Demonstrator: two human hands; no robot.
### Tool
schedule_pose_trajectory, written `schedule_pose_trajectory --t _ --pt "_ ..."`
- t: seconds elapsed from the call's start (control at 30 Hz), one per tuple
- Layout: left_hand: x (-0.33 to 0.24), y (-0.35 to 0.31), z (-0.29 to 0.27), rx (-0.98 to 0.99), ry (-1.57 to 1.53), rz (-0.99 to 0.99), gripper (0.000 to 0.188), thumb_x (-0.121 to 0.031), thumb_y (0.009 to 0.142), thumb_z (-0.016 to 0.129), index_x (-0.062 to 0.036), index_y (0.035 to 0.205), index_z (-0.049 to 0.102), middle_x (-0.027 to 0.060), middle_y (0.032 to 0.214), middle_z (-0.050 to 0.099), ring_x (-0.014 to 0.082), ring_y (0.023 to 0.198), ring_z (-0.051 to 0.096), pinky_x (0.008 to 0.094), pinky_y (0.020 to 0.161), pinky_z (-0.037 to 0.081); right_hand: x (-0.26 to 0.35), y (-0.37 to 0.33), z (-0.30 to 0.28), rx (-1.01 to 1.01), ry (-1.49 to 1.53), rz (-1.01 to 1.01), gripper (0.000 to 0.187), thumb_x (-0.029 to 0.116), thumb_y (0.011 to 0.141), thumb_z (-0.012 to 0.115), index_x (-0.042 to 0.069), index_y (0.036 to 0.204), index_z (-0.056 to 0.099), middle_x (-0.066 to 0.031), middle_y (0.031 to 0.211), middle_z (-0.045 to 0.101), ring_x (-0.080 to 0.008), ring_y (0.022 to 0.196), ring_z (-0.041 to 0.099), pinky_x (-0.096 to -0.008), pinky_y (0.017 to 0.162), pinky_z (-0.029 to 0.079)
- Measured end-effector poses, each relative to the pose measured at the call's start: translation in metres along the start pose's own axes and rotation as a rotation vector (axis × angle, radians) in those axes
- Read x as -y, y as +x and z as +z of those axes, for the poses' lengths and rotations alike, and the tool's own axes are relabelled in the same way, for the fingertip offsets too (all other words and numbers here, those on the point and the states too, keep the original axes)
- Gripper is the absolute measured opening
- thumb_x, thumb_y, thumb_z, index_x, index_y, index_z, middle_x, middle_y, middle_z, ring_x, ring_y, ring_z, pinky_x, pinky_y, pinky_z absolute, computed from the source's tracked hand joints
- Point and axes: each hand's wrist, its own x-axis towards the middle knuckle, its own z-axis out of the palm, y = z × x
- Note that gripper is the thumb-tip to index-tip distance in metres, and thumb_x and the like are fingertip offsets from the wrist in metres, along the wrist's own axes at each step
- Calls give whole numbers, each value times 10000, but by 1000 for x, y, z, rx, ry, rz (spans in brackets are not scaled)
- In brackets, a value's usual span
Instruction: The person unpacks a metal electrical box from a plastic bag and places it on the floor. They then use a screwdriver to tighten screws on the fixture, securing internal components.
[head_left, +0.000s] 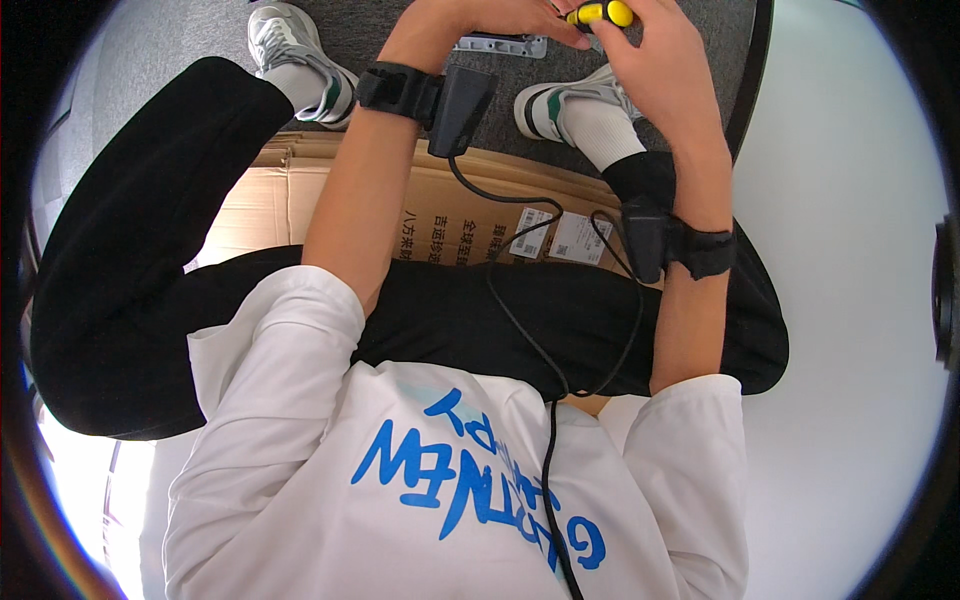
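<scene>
At the top edge my right hand [655,50] is closed around a screwdriver [605,13] with a rounded yellow and black handle. Its shaft and tip do not show. My left hand [500,15] comes up close to the front of that handle, thumb and a finger bent toward each other around it. What lies between them is hidden, and the frame's upper edge cuts off part of this hand. Just below the left hand, a long grey part [505,45] with holes and ribs lies on the dark carpet [400,20].
Flattened cardboard [350,205] lies between my legs. A black device [462,110] is strapped to my left wrist and another [648,240] to my right, with a black cable [525,345] running down from them. My shoes [285,45] flank the grey part. A white surface [850,300] stretches along the right.
</scene>
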Motion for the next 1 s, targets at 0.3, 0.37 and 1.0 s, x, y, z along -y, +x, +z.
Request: schedule_pose_trajectory --t 0.3,0.37,1.0 --pt "0 0 3 23 -156 -54 407 -275 903 794 -15 1171 631 100 961 688 199 920 638 366 855 513 5 4 -9 58 -56 305 253 189 936 702 -20 1051 619 -226 1104 614 -404 1038 615 -435 856 501" --pt "0 1 3 41 -38 -97 407 -274 909 786 -11 1180 632 109 986 699 206 933 644 371 863 512 7 5 -11 127 -73 381 273 208 937 709 -13 1059 608 -230 1132 613 -407 1043 613 -434 846 501" --pt "-1 4 7 6 87 -81 366 -239 930 750 5 1194 677 173 1026 740 293 937 689 417 846 524 2 -2 -2 -47 9 -119 282 155 938 684 -62 1110 632 -237 1089 617 -417 1005 628 -423 882 514"
